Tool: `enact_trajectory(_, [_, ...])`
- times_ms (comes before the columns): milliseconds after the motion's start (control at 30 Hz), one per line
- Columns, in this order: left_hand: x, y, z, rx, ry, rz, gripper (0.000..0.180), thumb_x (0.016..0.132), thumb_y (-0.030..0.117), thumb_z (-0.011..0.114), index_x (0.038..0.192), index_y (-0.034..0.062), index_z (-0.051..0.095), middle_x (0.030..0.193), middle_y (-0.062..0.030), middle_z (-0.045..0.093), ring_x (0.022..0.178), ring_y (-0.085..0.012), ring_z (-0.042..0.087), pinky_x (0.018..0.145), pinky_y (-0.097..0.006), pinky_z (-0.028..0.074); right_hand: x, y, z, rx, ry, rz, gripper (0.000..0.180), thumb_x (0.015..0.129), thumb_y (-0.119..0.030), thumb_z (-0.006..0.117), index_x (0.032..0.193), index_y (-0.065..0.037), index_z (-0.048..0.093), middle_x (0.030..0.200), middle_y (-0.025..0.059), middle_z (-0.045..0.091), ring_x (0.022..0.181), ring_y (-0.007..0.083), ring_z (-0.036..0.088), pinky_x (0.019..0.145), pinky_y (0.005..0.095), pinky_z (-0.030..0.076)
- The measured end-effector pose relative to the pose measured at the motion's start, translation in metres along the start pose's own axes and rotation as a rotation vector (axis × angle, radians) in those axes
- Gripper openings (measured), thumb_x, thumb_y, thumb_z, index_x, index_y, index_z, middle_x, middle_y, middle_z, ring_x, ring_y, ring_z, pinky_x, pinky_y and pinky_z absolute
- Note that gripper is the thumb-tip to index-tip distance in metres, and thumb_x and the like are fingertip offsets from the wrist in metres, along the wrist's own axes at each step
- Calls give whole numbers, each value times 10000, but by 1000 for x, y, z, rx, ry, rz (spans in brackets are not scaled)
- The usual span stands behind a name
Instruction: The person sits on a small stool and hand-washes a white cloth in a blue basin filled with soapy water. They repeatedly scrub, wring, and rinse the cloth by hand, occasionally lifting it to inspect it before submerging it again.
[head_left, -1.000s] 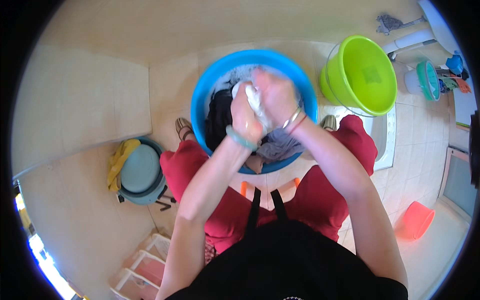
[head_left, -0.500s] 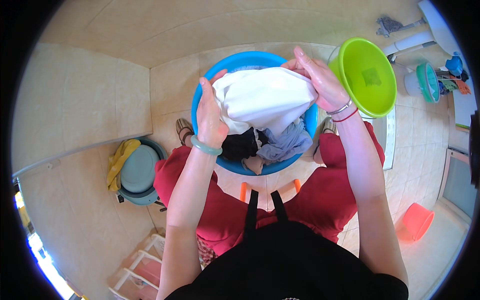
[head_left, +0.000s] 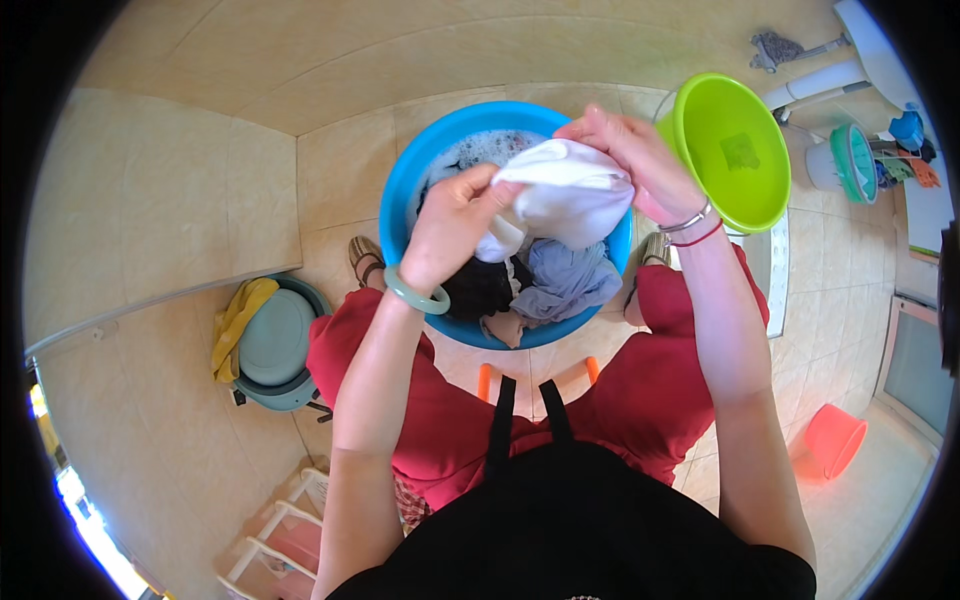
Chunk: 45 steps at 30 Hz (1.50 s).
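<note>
A wet white cloth (head_left: 575,195), its exact kind unclear, is stretched and bunched between my two hands above a blue basin (head_left: 393,215). My left hand (head_left: 455,215), a pale green bangle at its wrist, pinches the cloth's left end. At the right end my right hand (head_left: 640,165) grips it, fingers partly behind the fabric. Soapy water (head_left: 495,145) with foam shows at the basin's far side. Closer to me in the basin lie a black garment (head_left: 480,290), a grey-blue garment (head_left: 570,280) and a beige piece of cloth (head_left: 507,328).
A lime-green bucket (head_left: 730,150) stands right of the basin. On the left are a grey-green tub (head_left: 275,340) and a yellow cloth (head_left: 240,320). A pink bucket (head_left: 837,443) sits at the lower right, a white rack (head_left: 275,540) at the lower left. Tiled walls rise behind and left.
My left hand has closed and moved inward to the right, bunching the white cloth, which spreads less wide. The foamy water now shows more. My right hand has barely moved.
</note>
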<state>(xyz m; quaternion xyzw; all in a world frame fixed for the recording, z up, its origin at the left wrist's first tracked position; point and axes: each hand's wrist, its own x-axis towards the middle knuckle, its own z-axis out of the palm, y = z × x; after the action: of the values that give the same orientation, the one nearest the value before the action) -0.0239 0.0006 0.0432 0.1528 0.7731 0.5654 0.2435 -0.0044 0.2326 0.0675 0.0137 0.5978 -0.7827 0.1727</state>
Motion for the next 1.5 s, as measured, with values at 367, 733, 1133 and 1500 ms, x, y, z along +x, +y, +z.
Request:
enact_trajectory(367, [-5,17,-10,-774,90,-228,461,962,412,468,1053,-16,612,979,-96,659,855,-140,624,759,-275,500,-12,9,-22,-278,10,100,451,889,-418,605,993,17,662,898,25,633,844,76,542,772,225,441])
enact_trajectory(733, [-11,18,-22,-646,14,-145,534,966,502,374,1234,54,485,1017,-169,627,903,-189,619,797,-294,494,-13,9,-12,-79,166,69,481,937,-425,526,1025,38,620,895,38,629,796,71,562,698,222,464])
enact_trajectory(1133, [1,-3,-18,-480,-88,-222,305,868,259,615,1029,1,638,979,-52,656,925,-134,596,832,-284,456,-7,17,-18,-327,-18,-23,466,822,-399,692,1045,1,606,831,17,617,779,103,567,725,244,468])
enact_trajectory(1500, [-3,-7,-12,506,-340,-184,475,747,273,720,1108,-4,582,1002,-100,631,932,-186,581,849,-314,453,-11,22,-25,-121,8,168,407,847,-287,671,1123,0,586,997,44,622,918,93,568,816,248,469])
